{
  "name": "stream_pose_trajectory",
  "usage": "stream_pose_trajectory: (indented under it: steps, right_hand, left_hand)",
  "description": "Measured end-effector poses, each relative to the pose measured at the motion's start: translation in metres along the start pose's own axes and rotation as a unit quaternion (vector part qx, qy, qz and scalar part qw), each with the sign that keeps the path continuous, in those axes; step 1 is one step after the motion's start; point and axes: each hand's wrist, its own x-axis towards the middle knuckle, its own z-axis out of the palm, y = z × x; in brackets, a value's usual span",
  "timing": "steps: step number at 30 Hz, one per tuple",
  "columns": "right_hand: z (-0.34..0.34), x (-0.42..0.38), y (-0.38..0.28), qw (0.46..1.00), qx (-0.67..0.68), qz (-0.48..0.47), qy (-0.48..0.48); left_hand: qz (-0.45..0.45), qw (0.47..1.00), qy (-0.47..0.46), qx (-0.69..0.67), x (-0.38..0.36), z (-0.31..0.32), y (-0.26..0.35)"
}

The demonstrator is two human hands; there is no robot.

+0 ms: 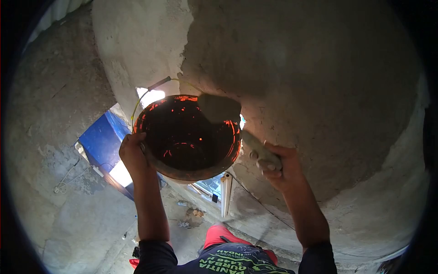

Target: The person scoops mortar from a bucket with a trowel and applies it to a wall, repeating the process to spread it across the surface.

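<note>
My left hand is closed on the near left rim of a bucket, which is tipped so that its mouth faces me. The bucket's inside is dark and coated, with bright orange-red patches showing through, and its wire handle stands up at the far side. In my right hand is a trowel, gripped by its pale, crusted handle. The trowel's broad grey blade overlaps the bucket's far right rim in this view.
Ahead rises a wall with a large darker plaster patch beside a paler area. A blue panel stands at the left, with a white cable nearby. Below the bucket are upright wooden strips and rubble on the floor.
</note>
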Motion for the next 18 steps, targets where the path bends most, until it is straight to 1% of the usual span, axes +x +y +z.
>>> stream_pose_trajectory:
  steps: [1,2,3,4,5,6,7,8,9,11,12,13,14,15,16,17,18]
  right_hand:
    - [0.019,-0.005,-0.007,0.994,-0.07,-0.089,0.007]
    - [0.038,-0.008,-0.015,0.974,-0.14,-0.176,0.014]
    - [0.058,-0.012,-0.026,0.957,-0.192,-0.218,0.026]
    - [0.076,-0.013,-0.036,0.935,-0.241,-0.257,0.039]
    - [0.085,-0.008,-0.043,0.871,-0.348,-0.342,0.056]
    - [0.093,0.001,-0.053,0.786,-0.45,-0.418,0.07]
    - [0.099,0.014,-0.07,0.58,-0.589,-0.556,0.085]
    - [0.104,0.026,-0.085,0.328,-0.681,-0.649,0.09]
    - [0.114,0.035,-0.094,0.334,-0.683,-0.643,0.09]
    - [0.127,0.04,-0.1,0.019,-0.778,-0.605,0.168]
    - [0.127,0.043,-0.099,0.022,-0.781,-0.601,0.168]
    - [0.113,0.04,-0.098,-0.075,-0.818,-0.531,0.207]
    - [0.112,0.042,-0.096,-0.174,-0.843,-0.451,0.238]
    - [0.107,0.04,-0.094,-0.172,-0.845,-0.448,0.235]
    - [0.099,0.034,-0.09,-0.187,-0.854,-0.432,0.222]
    - [0.091,0.026,-0.086,-0.203,-0.862,-0.416,0.207]
    - [0.081,0.017,-0.08,-0.205,-0.863,-0.413,0.204]
  left_hand:
    - [-0.017,1.0,0.007,-0.006,0.002,0.0,0.003]
    - [-0.034,0.999,0.013,-0.012,0.005,0.0,0.006]
    - [-0.035,0.999,0.015,-0.01,0.009,0.0,0.006]
    - [-0.055,0.998,0.011,-0.026,0.013,-0.004,0.006]
    - [-0.077,0.996,0.007,-0.039,0.015,-0.006,0.004]
    - [-0.081,0.996,0.011,-0.034,0.016,-0.003,0.004]
    - [-0.096,0.994,0.009,-0.057,0.016,-0.001,0.004]
    - [-0.112,0.991,0.006,-0.078,0.015,-0.002,0.003]
    - [-0.117,0.99,0.011,-0.072,0.014,-0.004,0.003]
    - [-0.141,0.988,-0.004,-0.061,0.004,-0.008,0.0]
    - [-0.163,0.985,0.012,-0.053,-0.006,-0.003,0.002]
    - [-0.166,0.985,0.012,-0.048,-0.017,-0.005,-0.012]
    - [-0.17,0.984,0.019,-0.039,-0.017,-0.013,-0.024]
    - [-0.174,0.984,0.024,-0.029,-0.021,-0.016,-0.032]
    - [-0.186,0.981,0.043,-0.022,-0.031,-0.009,-0.035]
    - [-0.153,0.988,0.034,0.013,-0.047,-0.004,-0.029]
    - [-0.167,0.985,0.049,0.006,-0.058,0.0,-0.028]
